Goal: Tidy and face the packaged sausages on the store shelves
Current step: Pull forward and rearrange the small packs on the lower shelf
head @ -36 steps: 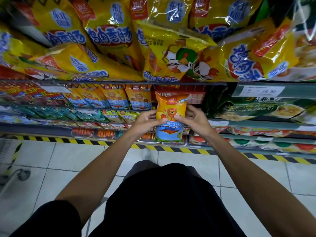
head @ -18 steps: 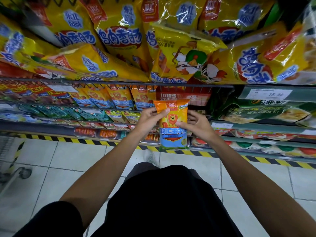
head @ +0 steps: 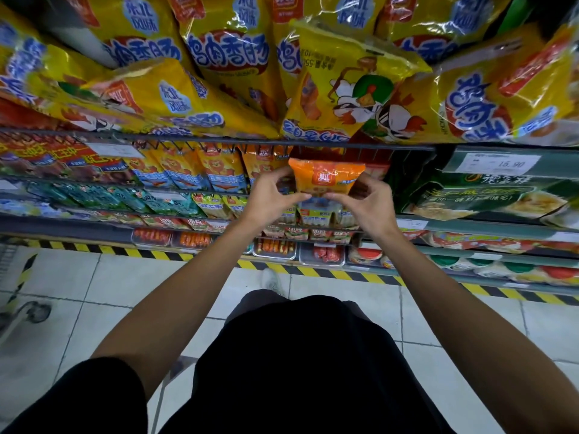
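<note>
I hold an orange sausage pack (head: 326, 177) with a red logo in front of the second shelf, just under the wire rail (head: 219, 141). My left hand (head: 269, 195) pinches its left side and my right hand (head: 365, 203) pinches its right side. The pack's lower half is hidden behind my fingers. To its left stands a row of matching orange packs with lion pictures (head: 200, 170). Large yellow sausage bags (head: 219, 57) fill the shelf above, some lying askew.
Green dumpling packs (head: 488, 198) sit to the right under a price tag (head: 501, 164). Lower shelves hold small sausage packs (head: 300, 233) and trays (head: 275, 247). A yellow-black striped strip (head: 313, 272) edges the tiled floor (head: 125, 292). A cart wheel (head: 37, 311) is at the left.
Both hands have lifted the orange pack upward and toward the second shelf, level with the row of matching packs. The camera has moved closer to the shelves.
</note>
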The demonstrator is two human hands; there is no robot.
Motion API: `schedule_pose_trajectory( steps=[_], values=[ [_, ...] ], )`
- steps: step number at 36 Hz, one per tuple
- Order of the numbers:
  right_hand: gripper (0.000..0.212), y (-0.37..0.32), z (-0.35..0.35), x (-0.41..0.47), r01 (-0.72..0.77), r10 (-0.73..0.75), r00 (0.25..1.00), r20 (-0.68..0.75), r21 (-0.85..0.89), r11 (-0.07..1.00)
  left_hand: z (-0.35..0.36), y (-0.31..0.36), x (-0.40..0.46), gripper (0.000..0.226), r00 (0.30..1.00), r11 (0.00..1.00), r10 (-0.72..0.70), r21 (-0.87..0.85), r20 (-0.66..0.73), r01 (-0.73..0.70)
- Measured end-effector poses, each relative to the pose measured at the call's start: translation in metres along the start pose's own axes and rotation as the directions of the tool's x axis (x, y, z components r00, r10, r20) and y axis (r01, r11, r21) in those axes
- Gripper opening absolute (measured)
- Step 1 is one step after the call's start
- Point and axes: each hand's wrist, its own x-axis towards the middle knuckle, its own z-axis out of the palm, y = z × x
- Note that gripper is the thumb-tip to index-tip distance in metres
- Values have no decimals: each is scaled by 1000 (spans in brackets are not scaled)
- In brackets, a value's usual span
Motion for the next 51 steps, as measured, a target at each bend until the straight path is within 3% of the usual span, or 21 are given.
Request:
schedule_pose_trajectory(
  steps=[8, 16, 20, 22, 24, 29, 34, 40, 46, 51],
  values=[
    [33, -5, 9, 10, 77, -81, 994, -67, -70, 995, -4, -7, 11, 49, 988, 991, 130, 35, -87, -127],
    [30, 28, 22, 19, 44, -53, 996, -76, -109, 993, 15, -36, 15, 44, 991, 997, 65, 41, -114, -60],
    [22, 43, 30, 27, -33, 31, 999, -19, -154, 988, 22, -43, 18, 40, 999, 999, -28, 44, -45, 30],
    [35, 48, 31, 29, -100, 100, 995, -5, -152, 983, 26, -43, 18, 38, 999, 995, -28, 99, -32, 31],
    [56, 52, 30, 31, -128, 130, 992, 5, -139, 982, 30, -41, 13, 39, 997, 987, 0, 158, -73, 11],
    [42, 65, 29, 32, -156, 160, 987, 13, -177, 972, 35, -52, -15, 43, 953, 967, 166, 233, -255, -106],
    [47, 60, 31, 37, -88, 81, 996, -41, -217, 972, 30, -77, -24, 55, 948, 895, 295, 381, -119, -231],
    [48, 57, 31, 41, -97, 81, 995, -66, -293, 951, 28, -86, -17, 69, 941, 818, 339, 490, 14, -302],
    [52, 54, 38, 56, -105, 116, 993, 7, -375, 921, 32, -91, -13, 79, 921, 682, 389, 663, 26, -307],
    [48, 57, 37, 53, -99, 118, 993, 20, -409, 907, 33, -96, -16, 84, 936, 672, 350, 686, 38, -279]
  ],
)
